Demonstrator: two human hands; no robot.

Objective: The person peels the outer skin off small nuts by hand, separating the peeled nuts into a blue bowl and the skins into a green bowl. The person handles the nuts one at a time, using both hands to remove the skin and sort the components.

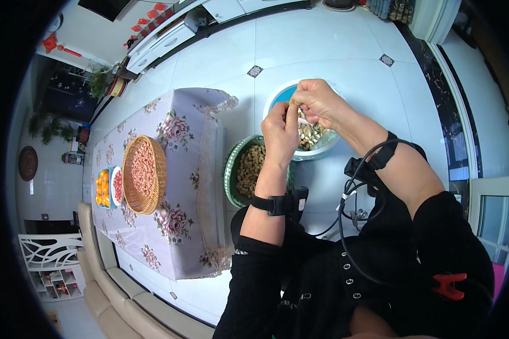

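My left hand point(281, 127) and my right hand point(316, 101) meet over a white tub point(268, 104) lined with a clear bag. Between their fingertips they pinch a peanut in its shell point(294, 103), partly covered by the fingers. Peanut shells point(309, 137) lie in the tub. Beside it on the floor, a green plastic basket point(229, 171) holds unshelled peanuts point(249, 169), partly behind my left forearm. On the table at left, a wicker basket point(160, 178) contains shelled pink peanuts point(142, 167).
The table under a floral tablecloth point(182, 169) stands left of me. A white bowl of red pieces point(117, 185) and a blue tray of orange fruit point(103, 188) sit beyond the wicker basket. A black cable point(343, 237) hangs near my right arm. A beige sofa point(123, 301) runs along the lower left.
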